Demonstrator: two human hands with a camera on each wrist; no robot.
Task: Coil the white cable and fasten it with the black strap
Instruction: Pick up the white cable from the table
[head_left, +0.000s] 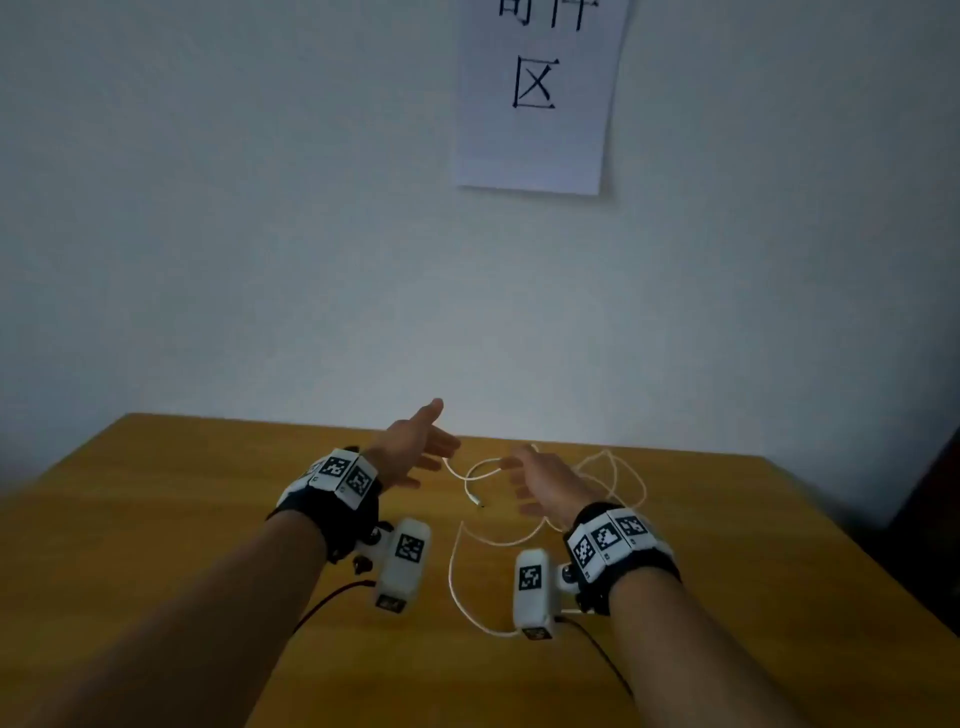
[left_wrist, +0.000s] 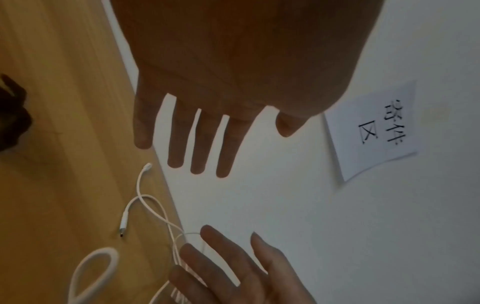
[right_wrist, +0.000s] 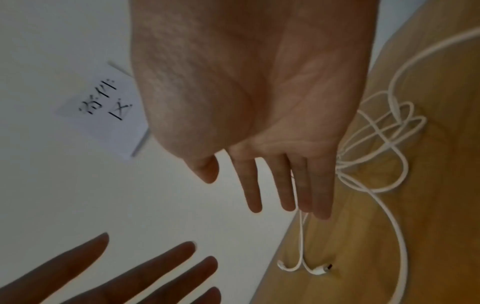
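The white cable (head_left: 453, 566) lies loose on the wooden table (head_left: 182, 499) in tangled loops, most of them to the right (right_wrist: 384, 144). Its two plug ends (right_wrist: 322, 270) lie close together between my hands, one of them (left_wrist: 122, 229) pointing toward me. My left hand (head_left: 434, 449) hovers over the far middle of the table, fingers straight and spread (left_wrist: 197, 148), holding nothing. My right hand (head_left: 519, 475) is beside it, also open with straight fingers (right_wrist: 283, 189), just above a cable loop. I see no black strap in any view.
The table's far edge meets a pale wall, which bears a paper sign (head_left: 540, 93) with black characters. A dark object (head_left: 930, 519) stands beyond the table's right edge. Thin dark wires (head_left: 332, 597) trail from my wrist cameras over the near table.
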